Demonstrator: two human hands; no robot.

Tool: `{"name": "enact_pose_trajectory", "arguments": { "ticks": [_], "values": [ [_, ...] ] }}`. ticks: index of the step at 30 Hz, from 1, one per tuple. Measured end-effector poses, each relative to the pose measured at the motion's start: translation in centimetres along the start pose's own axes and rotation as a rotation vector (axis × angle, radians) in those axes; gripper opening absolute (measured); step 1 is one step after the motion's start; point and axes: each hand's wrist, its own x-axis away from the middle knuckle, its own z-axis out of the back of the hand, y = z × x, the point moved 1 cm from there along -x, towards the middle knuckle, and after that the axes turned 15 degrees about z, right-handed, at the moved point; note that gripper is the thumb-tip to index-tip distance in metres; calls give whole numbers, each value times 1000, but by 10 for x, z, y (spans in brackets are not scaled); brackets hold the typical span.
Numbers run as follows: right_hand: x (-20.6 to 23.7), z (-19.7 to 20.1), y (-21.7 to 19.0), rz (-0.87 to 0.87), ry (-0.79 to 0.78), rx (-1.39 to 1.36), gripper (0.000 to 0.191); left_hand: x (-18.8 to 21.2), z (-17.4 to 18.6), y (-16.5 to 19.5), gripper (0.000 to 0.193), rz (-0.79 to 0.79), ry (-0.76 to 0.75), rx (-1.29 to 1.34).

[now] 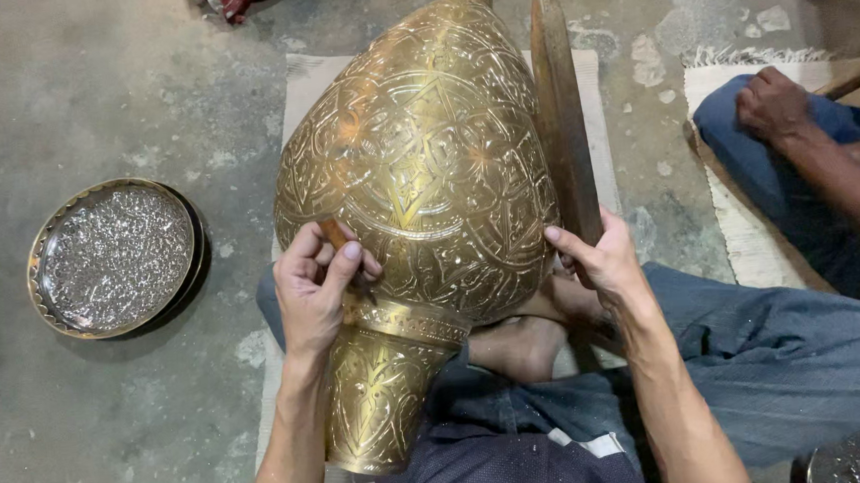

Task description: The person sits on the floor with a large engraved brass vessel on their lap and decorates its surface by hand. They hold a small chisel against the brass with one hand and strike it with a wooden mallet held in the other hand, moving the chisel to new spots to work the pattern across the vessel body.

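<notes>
One big brass vase (416, 173) fills your lap, lying on its side across your crossed legs with its narrow foot toward you and its neck pointing away over the mat (311, 80). It is round and heavy-looking, so I judge the main risk is that it rolls: only your right hand (600, 256) steadies it, fingers spread flat against the flank rather than wrapped round anything. If that palm slips on the polished metal, the vase could tip onto the wooden board (562, 114) standing just beside it, or onto your bare foot (521, 345) underneath. Your left hand (318, 283) has its fingers clenched on a small engraving tool (335, 234), tip touching the patterned belly. A roll now would likely drag that tip across the finished pattern. The engraved tray (113, 256) on the floor lies well apart. Another person's hand (770, 101) rests on a knee nearby.
</notes>
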Motion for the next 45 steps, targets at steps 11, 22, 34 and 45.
{"name": "enact_pose_trajectory", "arguments": {
  "ticks": [11, 22, 34, 45],
  "values": [
    [0, 1, 0, 43, 20, -67, 42, -7, -12, 0, 14, -43, -28, -5],
    [4, 9, 16, -34, -5, -159, 39, 1, -8, 0, 12, 9, 21, 21],
    [31, 16, 41, -67, -42, -294, 28, 27, 5, 12, 12, 142, 76, 1],
    [48, 27, 52, -65, -119, -170, 29, 52, 2, 45, 16, 216, 112, 7]
  ]
}}
